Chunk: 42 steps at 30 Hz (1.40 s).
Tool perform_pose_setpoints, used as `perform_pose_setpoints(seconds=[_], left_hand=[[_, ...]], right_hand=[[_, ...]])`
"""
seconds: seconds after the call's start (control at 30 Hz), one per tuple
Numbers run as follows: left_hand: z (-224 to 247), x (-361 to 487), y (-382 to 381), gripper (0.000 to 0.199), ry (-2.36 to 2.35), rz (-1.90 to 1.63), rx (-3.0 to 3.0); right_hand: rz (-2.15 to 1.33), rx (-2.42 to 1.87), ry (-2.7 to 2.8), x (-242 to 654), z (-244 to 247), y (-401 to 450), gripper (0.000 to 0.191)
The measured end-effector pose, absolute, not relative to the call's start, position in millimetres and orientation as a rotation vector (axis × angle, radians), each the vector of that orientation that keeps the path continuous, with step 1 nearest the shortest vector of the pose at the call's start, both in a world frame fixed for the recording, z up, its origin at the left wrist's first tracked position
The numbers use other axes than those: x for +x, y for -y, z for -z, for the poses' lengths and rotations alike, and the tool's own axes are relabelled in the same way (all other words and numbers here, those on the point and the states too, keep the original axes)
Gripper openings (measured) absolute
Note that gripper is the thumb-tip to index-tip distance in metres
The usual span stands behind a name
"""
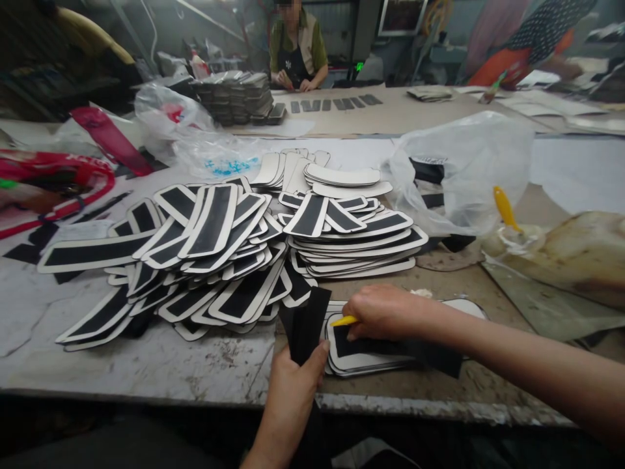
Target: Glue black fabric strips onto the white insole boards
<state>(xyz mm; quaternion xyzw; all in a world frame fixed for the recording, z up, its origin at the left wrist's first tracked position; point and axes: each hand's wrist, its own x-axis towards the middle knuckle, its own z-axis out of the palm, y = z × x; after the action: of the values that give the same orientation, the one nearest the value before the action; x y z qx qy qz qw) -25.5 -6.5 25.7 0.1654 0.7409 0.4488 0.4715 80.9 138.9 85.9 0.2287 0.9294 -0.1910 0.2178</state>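
Observation:
My left hand (pixel 295 381) is closed around several black strips (pixel 310 322), which stand up above the thumb. My right hand (pixel 378 312) is closed on a yellow tool (pixel 344 320); only a short yellow end shows, so its kind is hidden. That hand rests over a low stack of white curved panels (pixel 361 366) near the table's front edge. A black strip (pixel 371 348) lies on the top panel, under my right hand and forearm. Another black piece (pixel 442 358) sticks out past the forearm on the right.
A large heap of white panels with black strips (pixel 209 221) spreads left. Neater stacked panels (pixel 361 244) stand behind my hands. A plastic bag (pixel 469 169) is at back right, near a yellow handle (pixel 506 208) in a stained bag. A person (pixel 297 45) works across the table.

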Motion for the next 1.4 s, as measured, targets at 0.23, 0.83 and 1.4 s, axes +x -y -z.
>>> perform_pose_setpoints(seconds=[0.23,0.83,1.4], left_hand=[[-25,-18,6,0.026,-1.862,-1.238,0.378],[-21,-11,13,0.038,-1.918,-1.329,0.404],[-41,-7,-1,0.028,-1.770,-1.301,0.446]], right_hand=[[0.472,0.653,-2.569,82,-81,-135,0.025],[0.533,0.869,-2.771,108,-76,-123,0.033],[0.596,0.788,-2.892,113,-84,-127,0.034]])
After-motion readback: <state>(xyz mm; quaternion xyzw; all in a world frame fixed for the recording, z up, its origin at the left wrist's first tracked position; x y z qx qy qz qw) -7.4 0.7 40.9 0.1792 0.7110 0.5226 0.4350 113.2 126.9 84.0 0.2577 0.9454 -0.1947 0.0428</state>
